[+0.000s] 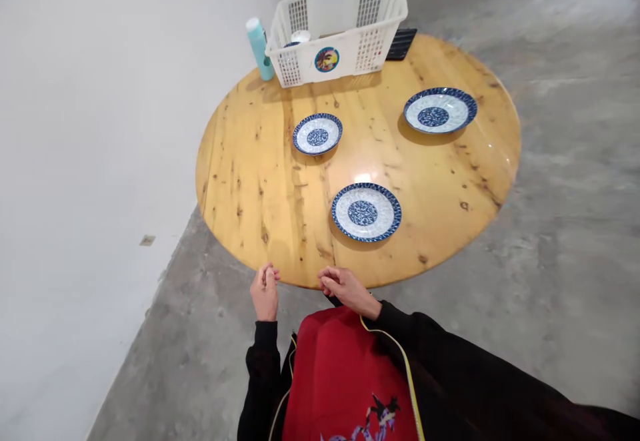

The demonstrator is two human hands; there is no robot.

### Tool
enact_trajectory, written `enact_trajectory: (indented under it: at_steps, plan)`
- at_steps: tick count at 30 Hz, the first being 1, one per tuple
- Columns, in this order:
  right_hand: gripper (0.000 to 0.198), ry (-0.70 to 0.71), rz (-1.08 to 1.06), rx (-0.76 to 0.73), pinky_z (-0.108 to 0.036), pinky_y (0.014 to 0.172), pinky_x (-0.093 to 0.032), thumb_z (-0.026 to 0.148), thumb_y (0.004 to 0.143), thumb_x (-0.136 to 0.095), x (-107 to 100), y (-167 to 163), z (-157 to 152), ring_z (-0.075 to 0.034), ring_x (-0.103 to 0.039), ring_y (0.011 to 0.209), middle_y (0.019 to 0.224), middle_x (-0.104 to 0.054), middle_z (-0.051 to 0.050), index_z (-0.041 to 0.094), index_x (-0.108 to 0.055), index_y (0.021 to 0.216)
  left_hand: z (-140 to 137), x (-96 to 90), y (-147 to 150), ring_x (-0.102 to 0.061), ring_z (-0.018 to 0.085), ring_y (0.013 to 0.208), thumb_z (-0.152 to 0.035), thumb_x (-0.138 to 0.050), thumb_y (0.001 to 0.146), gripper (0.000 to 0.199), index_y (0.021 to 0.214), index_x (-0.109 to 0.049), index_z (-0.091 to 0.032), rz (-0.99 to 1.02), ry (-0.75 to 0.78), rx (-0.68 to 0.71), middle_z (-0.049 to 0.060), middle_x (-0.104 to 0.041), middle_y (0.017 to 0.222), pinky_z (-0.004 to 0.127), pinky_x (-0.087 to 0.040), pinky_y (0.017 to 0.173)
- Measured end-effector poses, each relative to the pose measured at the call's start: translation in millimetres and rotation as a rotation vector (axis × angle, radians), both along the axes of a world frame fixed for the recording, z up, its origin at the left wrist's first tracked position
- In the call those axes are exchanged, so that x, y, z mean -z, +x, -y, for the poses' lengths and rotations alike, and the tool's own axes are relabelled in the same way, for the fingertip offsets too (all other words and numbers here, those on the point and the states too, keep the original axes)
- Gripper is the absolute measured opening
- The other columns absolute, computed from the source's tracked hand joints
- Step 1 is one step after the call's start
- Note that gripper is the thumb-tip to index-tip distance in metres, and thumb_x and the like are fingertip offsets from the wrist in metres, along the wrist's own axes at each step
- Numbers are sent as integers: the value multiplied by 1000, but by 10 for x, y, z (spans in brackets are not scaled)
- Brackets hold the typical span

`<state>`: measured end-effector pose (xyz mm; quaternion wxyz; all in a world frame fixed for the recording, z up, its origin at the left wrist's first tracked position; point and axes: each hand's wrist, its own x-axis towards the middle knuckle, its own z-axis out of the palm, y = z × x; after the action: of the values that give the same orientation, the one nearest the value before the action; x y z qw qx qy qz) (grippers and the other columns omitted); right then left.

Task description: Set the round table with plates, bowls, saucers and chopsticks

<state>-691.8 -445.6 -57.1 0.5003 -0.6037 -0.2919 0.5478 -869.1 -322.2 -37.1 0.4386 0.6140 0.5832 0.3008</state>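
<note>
My left hand (265,291) is at the near edge of the round wooden table, fingers loosely curled together and nothing held in them. To its right, my right hand (347,288) rests by the same edge with its fingers bent inward, also holding nothing visible. The nearest dish to it is a blue-and-white plate (367,212) lying just beyond on the tabletop. Farther back lies a smaller blue-and-white plate (318,134). A third patterned plate (440,110) sits toward the right side. Neither hand touches a plate.
At the far side of the round table (250,181) stands a white plastic basket (345,51) with some dishes inside. A light-blue bottle (260,49) is beside its left end, and a black flat object (402,44) shows behind its right end. A white wall (100,128) rises to the left.
</note>
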Motion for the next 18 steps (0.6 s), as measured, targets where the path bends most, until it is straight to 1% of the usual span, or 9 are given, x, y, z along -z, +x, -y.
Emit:
enact_trajectory:
  at_steps: [4, 7, 10, 14, 16, 18]
  plan:
    - [27, -13, -27, 103, -28, 58, -49, 44, 76, -55, -42, 181, -298, -16, -63, 60, 72, -66, -3, 19, -61, 84, -324, 6, 334, -69, 15, 69, -49, -58, 84, 38, 100, -67, -15, 20, -48, 79, 7, -73, 82, 26, -54, 63]
    - [28, 24, -24, 164, -29, 58, -50, 45, 76, -58, -134, 429, -505, -16, -62, 59, 72, -67, -3, 18, -62, 83, -548, 0, 539, -69, 15, 68, -49, -59, 85, 37, 99, -67, -15, 25, -64, 139, 7, -73, 81, 26, -54, 63]
    - [28, 64, 44, 239, -29, 60, -52, 44, 77, -60, -283, 794, -709, -17, -64, 61, 75, -70, -5, 18, -64, 86, -793, -36, 719, -70, 15, 69, -45, -58, 86, 33, 98, -67, -15, 31, -73, 200, 7, -73, 81, 26, -55, 65]
    - [23, 87, 210, 343, -28, 61, -54, 37, 80, -61, -459, 1350, -998, -16, -65, 64, 78, -72, -6, 17, -66, 89, -1199, -90, 973, -70, 15, 71, -36, -54, 89, 27, 99, -68, -15, -8, -73, 281, 7, -73, 84, 26, -55, 69]
    - [18, 67, 272, 397, -26, 60, -54, 32, 81, -61, -491, 1603, -1158, -15, -65, 63, 79, -72, -6, 15, -67, 89, -1438, -99, 1126, -70, 15, 71, -33, -53, 90, 24, 98, -67, -16, -24, -62, 304, 6, -73, 83, 26, -54, 68]
    - [15, 16, 303, 448, -23, 56, -52, 26, 82, -61, -482, 1822, -1329, -14, -64, 62, 78, -71, -6, 14, -67, 88, -1697, -100, 1302, -70, 15, 71, -31, -52, 90, 21, 94, -67, -16, -37, -44, 336, 6, -73, 83, 26, -54, 68]
